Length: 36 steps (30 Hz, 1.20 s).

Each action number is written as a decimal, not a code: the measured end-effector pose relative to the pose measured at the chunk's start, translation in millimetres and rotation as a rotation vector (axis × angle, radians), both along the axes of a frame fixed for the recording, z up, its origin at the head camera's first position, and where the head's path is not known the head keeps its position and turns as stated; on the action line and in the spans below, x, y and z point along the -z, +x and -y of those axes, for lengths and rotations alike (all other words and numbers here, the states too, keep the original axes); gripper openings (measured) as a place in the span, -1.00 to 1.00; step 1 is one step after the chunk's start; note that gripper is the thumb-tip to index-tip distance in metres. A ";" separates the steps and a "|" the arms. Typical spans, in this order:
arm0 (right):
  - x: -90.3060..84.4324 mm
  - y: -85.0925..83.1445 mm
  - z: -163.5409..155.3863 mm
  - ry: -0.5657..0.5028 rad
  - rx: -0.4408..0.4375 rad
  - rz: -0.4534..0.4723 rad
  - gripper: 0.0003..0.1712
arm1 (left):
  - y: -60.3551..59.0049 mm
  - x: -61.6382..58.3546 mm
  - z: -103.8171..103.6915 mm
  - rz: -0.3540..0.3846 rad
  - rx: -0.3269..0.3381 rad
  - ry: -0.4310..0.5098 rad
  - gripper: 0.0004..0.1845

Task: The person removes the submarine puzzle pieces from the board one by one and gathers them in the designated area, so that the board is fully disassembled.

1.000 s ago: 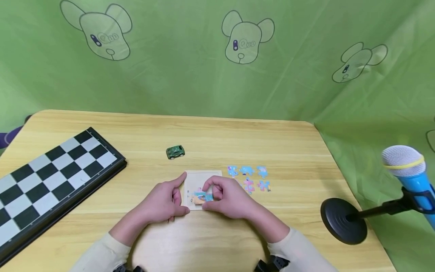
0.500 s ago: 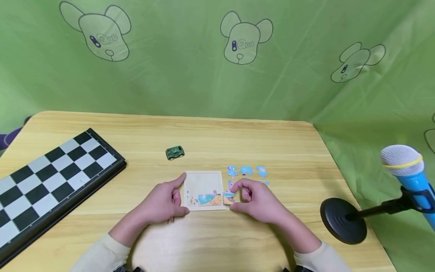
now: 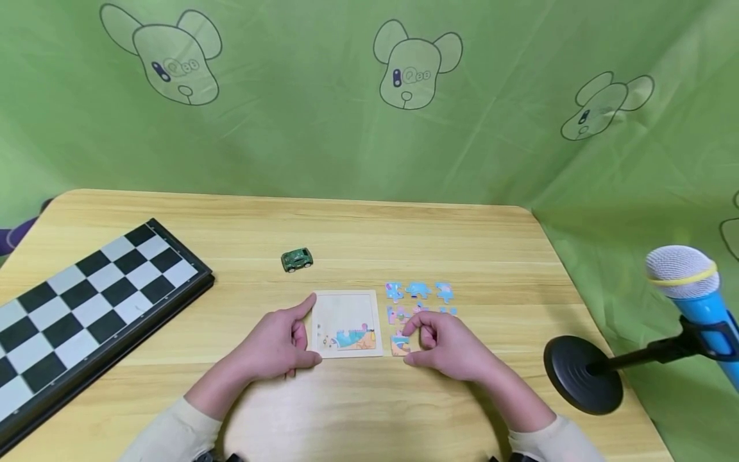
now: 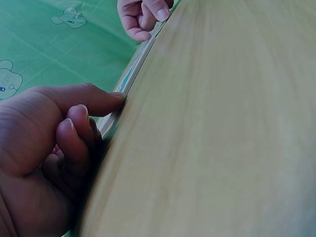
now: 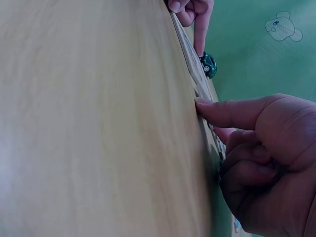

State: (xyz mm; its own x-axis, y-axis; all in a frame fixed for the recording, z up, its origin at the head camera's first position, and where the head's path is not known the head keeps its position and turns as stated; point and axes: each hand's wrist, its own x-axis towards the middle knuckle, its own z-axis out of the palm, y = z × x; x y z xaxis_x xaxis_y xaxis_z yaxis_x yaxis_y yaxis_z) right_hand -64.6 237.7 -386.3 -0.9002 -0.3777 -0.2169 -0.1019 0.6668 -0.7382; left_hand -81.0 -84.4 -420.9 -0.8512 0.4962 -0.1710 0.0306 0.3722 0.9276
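A light square puzzle tray lies on the table, with blue and orange puzzle pieces along its lower right part. My left hand holds the tray's left side, index finger at the upper corner and thumb at the lower one. To the right of the tray, my right hand pinches a blue and orange puzzle piece between thumb and index finger, at or just above the tabletop. More loose puzzle pieces lie in rows beyond that hand, which partly covers the nearer row.
A green toy car stands behind the tray. At the left lies a black and white chessboard. A blue microphone on a round black stand is at the right. Green cloth hangs behind the wooden table.
My right hand has moved right from over the tray, carrying the puzzle piece past the tray's right edge to the table beside it. The left hand has kept its hold on the tray.
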 end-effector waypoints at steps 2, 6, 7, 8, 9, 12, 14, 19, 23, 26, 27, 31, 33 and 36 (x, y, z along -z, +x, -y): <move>0.1 -0.3 -0.3 -0.004 0.000 0.005 -0.63 | 0.2 0.1 0.0 0.000 0.001 -0.001 0.13; -0.8 -0.9 0.0 -0.022 0.003 -0.001 -0.62 | 0.4 0.1 0.0 0.000 0.002 -0.005 0.13; -0.9 -1.1 0.8 -0.028 0.002 -0.006 -0.61 | 0.4 -0.1 0.1 0.000 0.002 -0.005 0.13; -0.9 -1.6 2.1 -0.033 -0.001 -0.013 -0.61 | 0.4 -0.1 0.1 0.000 0.002 -0.005 0.13; -0.7 -2.1 3.7 -0.044 -0.003 -0.017 -0.61 | 0.4 -0.2 0.2 0.000 0.000 -0.005 0.13; 0.8 -3.9 10.7 -0.069 -0.017 -0.025 -0.60 | 0.4 -0.3 0.2 0.002 -0.002 -0.005 0.13; 2.2 -5.4 16.8 -0.081 -0.026 -0.028 -0.59 | 0.6 -0.3 0.2 0.006 -0.003 -0.004 0.13; 5.4 -9.7 33.6 -0.092 -0.054 -0.030 -0.60 | 0.5 0.6 0.4 0.009 -0.005 -0.004 0.13; 7.7 -13.3 46.7 -0.095 -0.086 -0.025 -0.62 | 0.1 1.2 0.5 0.006 -0.006 -0.013 0.13; 8.2 -15.3 55.3 -0.093 -0.102 -0.017 -0.64 | -0.2 1.4 0.0 0.006 -0.006 -0.017 0.13; 8.0 -15.9 58.0 -0.094 -0.107 -0.012 -0.64 | -0.3 1.6 -0.1 0.005 -0.005 -0.017 0.13; 8.3 -18.4 67.4 -0.083 -0.121 -0.003 -0.63 | -0.4 2.1 -0.1 0.006 -0.007 -0.018 0.13; 8.6 -20.0 71.2 -0.073 -0.131 0.006 -0.61 | -0.5 2.2 -0.2 0.005 -0.008 -0.021 0.13; 8.9 -21.9 75.0 -0.056 -0.144 0.021 -0.59 | -0.6 1.9 -0.4 0.003 -0.008 -0.027 0.13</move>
